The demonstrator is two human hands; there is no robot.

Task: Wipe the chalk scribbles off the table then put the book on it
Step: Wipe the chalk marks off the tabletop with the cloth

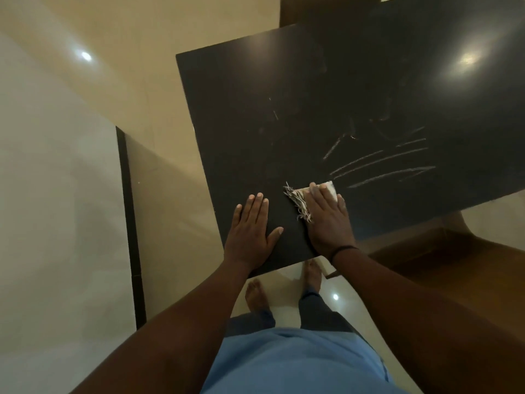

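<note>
You're mid-wipe: right hand [326,220] pressing flat, unclenched, on the frayed white cloth [305,199] at the dark square counter's [255,109] near edge, left hand [251,228] released, bracing; next sweep toward two o'clock across the pale chalk scribbles [383,163]; no book in view.

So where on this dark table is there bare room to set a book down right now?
The dark square table is bare across its far-left stretch, beyond the left hand. The near edge is taken by both hands, with the frayed white cloth under the right hand. White chalk scribbles cover the right.
</note>
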